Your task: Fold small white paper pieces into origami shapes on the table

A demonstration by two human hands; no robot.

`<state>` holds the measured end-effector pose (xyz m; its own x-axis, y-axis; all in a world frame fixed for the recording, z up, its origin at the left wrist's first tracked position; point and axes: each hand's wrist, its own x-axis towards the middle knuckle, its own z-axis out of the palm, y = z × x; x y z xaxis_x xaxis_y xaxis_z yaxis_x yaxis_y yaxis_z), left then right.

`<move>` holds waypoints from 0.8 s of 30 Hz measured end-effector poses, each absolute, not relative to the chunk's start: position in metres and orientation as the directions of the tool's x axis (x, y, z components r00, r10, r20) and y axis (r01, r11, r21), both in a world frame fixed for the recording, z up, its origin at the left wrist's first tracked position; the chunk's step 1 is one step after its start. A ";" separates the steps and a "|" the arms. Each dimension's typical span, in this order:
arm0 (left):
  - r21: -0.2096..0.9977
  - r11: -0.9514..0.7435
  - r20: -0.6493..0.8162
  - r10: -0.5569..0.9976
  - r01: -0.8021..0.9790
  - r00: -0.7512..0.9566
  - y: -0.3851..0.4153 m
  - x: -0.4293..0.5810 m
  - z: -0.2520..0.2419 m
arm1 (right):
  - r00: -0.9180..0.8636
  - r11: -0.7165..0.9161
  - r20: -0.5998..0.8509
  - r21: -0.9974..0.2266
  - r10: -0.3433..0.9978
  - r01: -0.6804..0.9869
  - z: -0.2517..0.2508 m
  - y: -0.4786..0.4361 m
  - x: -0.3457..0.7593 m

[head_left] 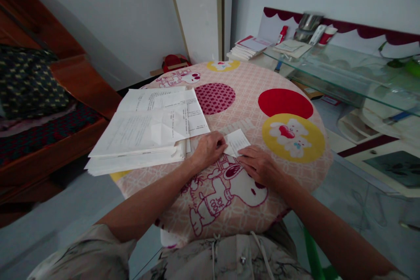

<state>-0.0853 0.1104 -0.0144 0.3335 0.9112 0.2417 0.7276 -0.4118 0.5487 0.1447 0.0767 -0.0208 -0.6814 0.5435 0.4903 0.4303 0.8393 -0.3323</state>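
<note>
Your hands meet near the middle of a round, cloth-covered desk (244,96), both forearms reaching forward and angling inward. Your left hand (209,148) is curled nearly closed, palm down, its fingertips pinching the left edge of a small white slip (238,141). Your right hand (261,165) lies flatter, fingers slightly bent and close together, their tips touching the slip's lower right corner; you cannot tell whether the thumb grips underneath. The slip lies between both hands, just right of thick papers (131,129) stacked beside your left hand.
</note>
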 end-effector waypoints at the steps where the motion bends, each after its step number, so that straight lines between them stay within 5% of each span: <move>1: 0.548 -0.415 0.245 0.910 0.726 0.335 0.110 -0.085 -0.014 | -0.679 0.835 0.487 -0.344 0.549 0.429 -0.021 0.077 0.145; 24: 0.518 -0.433 0.274 0.901 0.737 0.337 0.108 -0.083 -0.013 | -0.710 0.844 0.459 -0.334 0.534 0.419 -0.019 0.077 0.144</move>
<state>-0.0832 0.1084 -0.0127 0.3368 0.9009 0.2738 0.7375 -0.4332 0.5182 0.1436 0.0766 -0.0188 -0.7095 0.5343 0.4595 0.4193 0.8442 -0.3341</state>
